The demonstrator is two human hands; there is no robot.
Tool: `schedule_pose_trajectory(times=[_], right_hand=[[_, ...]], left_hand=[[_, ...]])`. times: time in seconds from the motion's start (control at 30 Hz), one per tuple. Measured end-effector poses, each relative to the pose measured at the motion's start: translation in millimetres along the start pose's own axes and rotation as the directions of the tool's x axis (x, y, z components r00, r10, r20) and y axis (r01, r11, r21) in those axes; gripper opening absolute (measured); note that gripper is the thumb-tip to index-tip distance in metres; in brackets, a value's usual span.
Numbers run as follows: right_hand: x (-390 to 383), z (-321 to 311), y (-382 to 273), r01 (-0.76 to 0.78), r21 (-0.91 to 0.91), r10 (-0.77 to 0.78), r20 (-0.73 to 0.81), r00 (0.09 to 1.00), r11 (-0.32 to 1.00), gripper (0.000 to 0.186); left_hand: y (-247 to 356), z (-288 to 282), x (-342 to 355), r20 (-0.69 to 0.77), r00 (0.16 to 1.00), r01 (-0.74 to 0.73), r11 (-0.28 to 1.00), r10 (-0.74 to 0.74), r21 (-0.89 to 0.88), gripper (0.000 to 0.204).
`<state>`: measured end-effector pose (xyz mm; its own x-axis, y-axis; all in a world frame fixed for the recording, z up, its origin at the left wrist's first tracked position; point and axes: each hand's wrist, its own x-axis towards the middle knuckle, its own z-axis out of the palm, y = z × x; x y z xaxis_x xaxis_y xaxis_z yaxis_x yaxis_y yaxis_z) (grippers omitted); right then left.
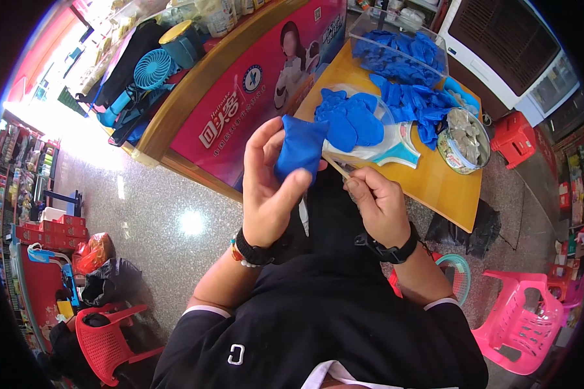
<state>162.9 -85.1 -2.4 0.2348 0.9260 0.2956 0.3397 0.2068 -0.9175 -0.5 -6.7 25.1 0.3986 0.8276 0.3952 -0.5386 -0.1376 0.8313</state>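
Speckled grey floor [194,162] surrounds a yellow wooden desk [451,198], taken as landmark. To its left stands a pink display panel [259,91] with a wooden top edge; to its right, a red stool [514,139]; nearer the wearer and to its right, a pink plastic chair [522,318].

On the desk: clear tub [368,21] of blue pieces at the far end; loose blue heap [422,104] in front of it; flat blue pieces [350,120] along the left side; round tin [457,162] with greyish contents at the right edge.

Left grip [276,175]: closed with thumb and fingers on a blue pouch [300,149], held up just off the desk's near left side. Right grip [373,191]: pinched on a thin wooden stick [339,168], near the desk's front edge. Stick tip meets the pouch's right side; cannot tell whether it goes inside.
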Motion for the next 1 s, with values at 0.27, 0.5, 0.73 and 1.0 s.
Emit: schedule_pose_trajectory(times=[0.27, 0.5, 0.73, 1.0], right_hand=[[0, 8, -1, 0.124, -0.044, -0.126, -0.037, 0.991, 0.991, 0.009], [3, 10, 0, 0.107, 0.030, -0.107, -0.002, 0.994, 0.994, 0.009], [0, 8, -8, 0.172, -0.113, -0.175, -0.018, 0.984, 0.978, 0.007], [-7, 13, -5, 0.172, -0.105, -0.177, -0.042, 0.983, 0.980, 0.008]], left_hand=[[-12, -2, -4, -0.146, 0.989, 0.060, 0.904, 0.002, 0.424, 0.014], [-7, -3, -6, -0.138, 0.987, 0.125, 0.939, -0.085, 0.320, 0.014], [6, -1, 6, -0.224, 0.970, -0.058, 0.981, 0.099, 0.185, 0.017], [6, -6, 4, -0.294, 0.949, -0.068, 0.986, 0.112, 0.154, 0.015]])
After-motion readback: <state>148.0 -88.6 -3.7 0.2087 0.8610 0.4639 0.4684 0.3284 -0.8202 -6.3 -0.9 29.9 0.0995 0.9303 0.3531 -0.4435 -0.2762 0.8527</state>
